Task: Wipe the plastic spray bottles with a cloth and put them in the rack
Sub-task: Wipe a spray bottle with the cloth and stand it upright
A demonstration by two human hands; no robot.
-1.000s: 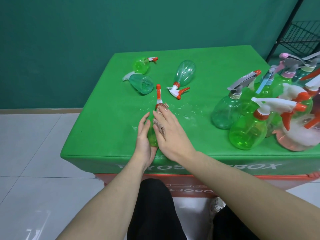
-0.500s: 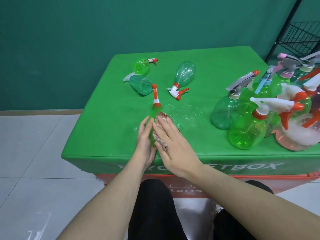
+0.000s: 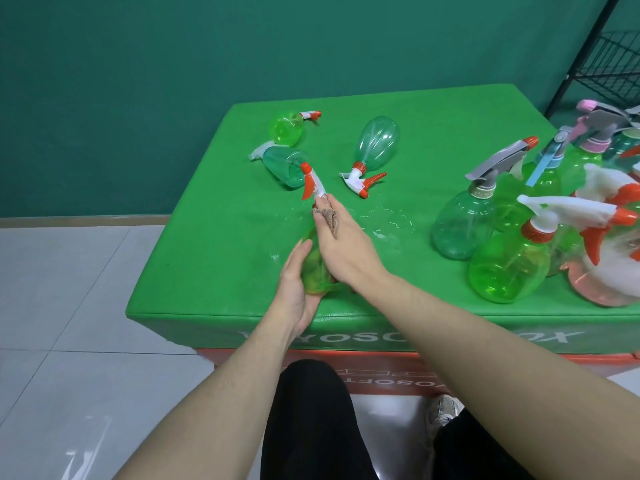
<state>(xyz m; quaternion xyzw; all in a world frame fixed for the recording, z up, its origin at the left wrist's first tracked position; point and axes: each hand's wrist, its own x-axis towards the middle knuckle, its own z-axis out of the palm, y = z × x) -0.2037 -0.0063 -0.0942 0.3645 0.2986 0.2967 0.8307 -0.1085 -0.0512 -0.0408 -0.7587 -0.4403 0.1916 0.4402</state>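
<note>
Head view, one frame. My left hand [image 3: 298,285] cups the belly of a green spray bottle [image 3: 313,271] lying at 6 o'clock on the counter [image 3: 214,244], near its front edge, nozzle pointing toward 12. Fingers curl round the bottle's left side; it is held, not merely touched. My right hand [image 3: 341,251] lies over the bottle's upper side with a brownish cloth [image 3: 329,220] pinched under the fingers, pressed against the neck just below the white-and-orange trigger head [image 3: 311,181]. Both hands are together on the one bottle.

Counter surface at centre shows water droplets [image 3: 388,223], so I judge the bottle wet and slippery. It looks empty, thin-walled plastic: light, likely to dent under a hard squeeze and to roll on its round belly. Best hold, in my judgement: the neck under the trigger head, or palm round the widest part.

Other bottles: three lying at 11 to 12 o'clock, a bright green one [image 3: 287,128], a teal one [image 3: 284,168] and a clear teal one [image 3: 375,140]. Cluster of upright bottles [image 3: 498,258] at 3 o'clock, standing close together. Black wire rack [image 3: 609,60] at 2 o'clock, beyond the counter corner.

Step in hand, judged: wiping, neck end. Racking not yet done for this bottle.
</note>
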